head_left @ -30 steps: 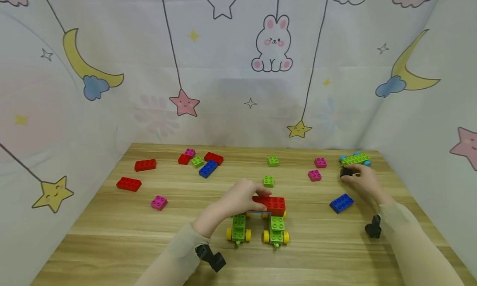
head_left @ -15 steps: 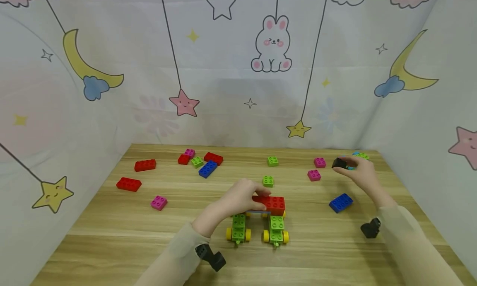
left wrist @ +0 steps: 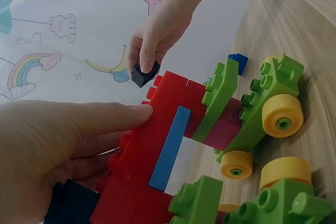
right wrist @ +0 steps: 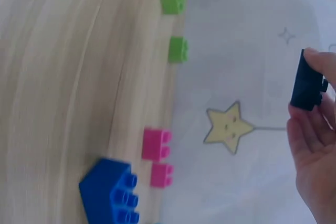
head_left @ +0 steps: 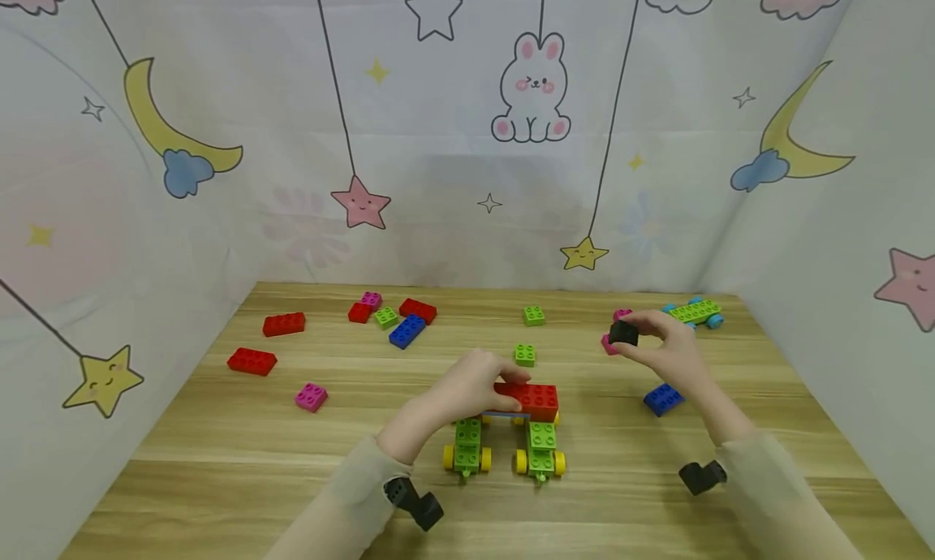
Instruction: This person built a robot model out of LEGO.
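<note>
Pinching a black block (head_left: 623,333), right hand (head_left: 675,352) raised, left hand (head_left: 470,387) gripping red bricks (head_left: 540,399)

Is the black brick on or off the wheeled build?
Off. The head view shows the black brick pinched in the right grip, with table visible between it and the wheeled build.

Nearer pink square plastic brick (head_left: 607,345): partly hidden behind black plastic brick (head_left: 623,333)
Left hand (left wrist: 68,140), left wrist view: cut off
</note>
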`<action>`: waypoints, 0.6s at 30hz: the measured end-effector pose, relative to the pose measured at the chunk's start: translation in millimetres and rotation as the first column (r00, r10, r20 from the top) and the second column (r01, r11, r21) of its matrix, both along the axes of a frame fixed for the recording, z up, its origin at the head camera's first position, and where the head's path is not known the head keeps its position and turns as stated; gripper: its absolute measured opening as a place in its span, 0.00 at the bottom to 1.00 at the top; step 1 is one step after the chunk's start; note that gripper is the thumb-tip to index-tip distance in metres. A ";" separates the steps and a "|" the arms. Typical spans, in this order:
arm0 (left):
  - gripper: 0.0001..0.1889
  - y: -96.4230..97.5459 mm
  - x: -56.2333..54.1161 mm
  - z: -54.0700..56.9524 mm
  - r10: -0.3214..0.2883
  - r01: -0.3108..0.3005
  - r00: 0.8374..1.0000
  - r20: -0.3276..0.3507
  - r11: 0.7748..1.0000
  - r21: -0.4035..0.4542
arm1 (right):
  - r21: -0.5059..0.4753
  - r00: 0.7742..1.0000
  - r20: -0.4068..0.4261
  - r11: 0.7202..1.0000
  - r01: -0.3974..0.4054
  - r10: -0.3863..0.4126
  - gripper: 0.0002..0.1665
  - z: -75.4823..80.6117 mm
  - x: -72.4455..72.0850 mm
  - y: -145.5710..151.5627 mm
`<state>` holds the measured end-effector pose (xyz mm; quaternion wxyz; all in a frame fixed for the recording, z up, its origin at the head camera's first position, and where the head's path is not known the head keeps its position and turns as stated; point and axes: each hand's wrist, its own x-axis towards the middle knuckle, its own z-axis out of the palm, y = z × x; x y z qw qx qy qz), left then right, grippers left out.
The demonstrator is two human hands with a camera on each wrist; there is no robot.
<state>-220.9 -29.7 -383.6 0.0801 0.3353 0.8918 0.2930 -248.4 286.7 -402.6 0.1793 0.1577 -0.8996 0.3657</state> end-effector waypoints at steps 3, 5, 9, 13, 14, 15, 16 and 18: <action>0.20 -0.2 -0.2 -0.3 0.002 -0.002 1.000 0.003 1.000 0.003 | -0.017 0.998 -0.028 0.999 -0.049 0.049 0.21 1.1 5.0 -11.9; 0.20 -0.2 -0.7 -0.7 0.002 -0.002 1.000 0.004 1.000 0.003 | -0.019 0.996 -0.046 0.997 -0.081 0.080 0.21 1.7 8.7 -19.6; 0.20 -0.3 -1.6 -1.6 0.001 -0.001 1.000 0.002 1.000 0.004 | 0.008 0.990 -0.058 0.991 -0.132 0.132 0.21 1.1 15.4 -34.8; 0.20 -0.1 -1.9 -1.4 -0.003 0.003 1.000 -0.001 1.000 0.008 | 0.033 0.985 -0.028 0.985 -0.171 0.172 0.22 -2.4 21.5 -47.6; 0.20 -0.1 -1.9 -1.3 -0.004 0.004 1.000 -0.002 1.000 0.009 | 0.032 0.983 -0.016 0.982 -0.184 0.185 0.23 -3.2 23.1 -50.5; 0.20 -0.1 -1.9 -1.2 -0.006 0.006 1.000 -0.003 1.000 0.011 | 0.030 0.980 -0.007 0.980 -0.197 0.198 0.23 -4.4 24.3 -52.9; 0.20 -0.1 -2.0 -1.4 -0.007 0.007 1.000 -0.004 1.000 0.012 | 0.029 0.978 0.001 0.978 -0.208 0.208 0.23 -5.4 25.7 -55.1; 0.20 -0.1 -1.9 -1.6 -0.008 0.008 1.000 -0.005 1.000 0.010 | 0.019 0.973 0.011 0.973 -0.231 0.230 0.23 -7.3 27.7 -59.0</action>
